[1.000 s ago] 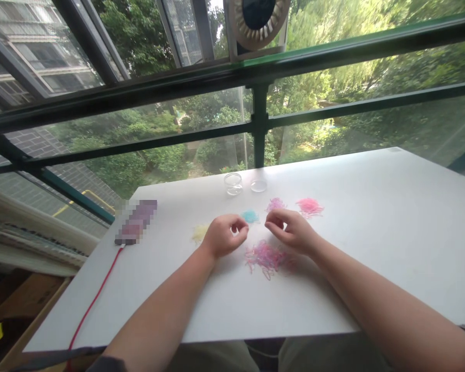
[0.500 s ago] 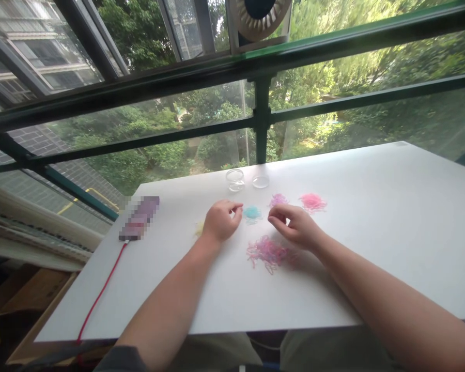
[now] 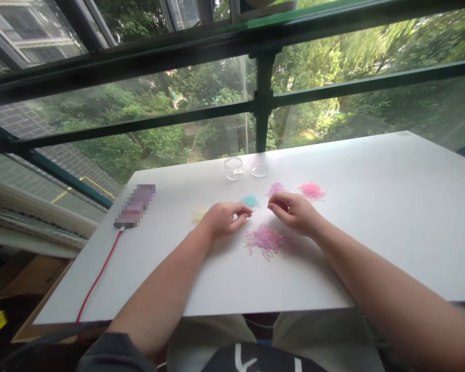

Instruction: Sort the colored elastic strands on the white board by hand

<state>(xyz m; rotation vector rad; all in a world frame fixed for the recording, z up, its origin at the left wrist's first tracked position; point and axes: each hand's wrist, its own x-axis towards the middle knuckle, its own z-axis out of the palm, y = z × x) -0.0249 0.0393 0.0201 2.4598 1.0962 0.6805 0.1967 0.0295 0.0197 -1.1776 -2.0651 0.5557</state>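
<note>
On the white table, a mixed heap of small pink and purple rubber bands (image 3: pixel 267 240) lies just in front of my hands. My left hand (image 3: pixel 228 219) hovers at the heap's far left, thumb and fingers closed in a pinch; what they hold, if anything, is too small to make out. Across a small gap, my right hand (image 3: pixel 292 211) also pinches, its fingertips beside a purple pile (image 3: pixel 277 189). A turquoise pile (image 3: pixel 250 200) sits just beyond my left fingertips. A yellow pile (image 3: pixel 199 215) is partly hidden behind my left hand, and a bright pink pile (image 3: pixel 312 190) lies beyond my right.
Near the far edge of the table (image 3: pixel 395 206) stand a clear round container (image 3: pixel 233 169) and a clear shallow lid or dish (image 3: pixel 259 170). A blurred-out phone-like device (image 3: pixel 136 206) with a red cable (image 3: pixel 98 276) lies at left. Behind the table is a green-framed window railing (image 3: pixel 261 103).
My left hand has moved right and toward me, from beside the turquoise pile to the mixed heap's far side. My right hand keeps nearly the same place. The camera has tilted down slightly.
</note>
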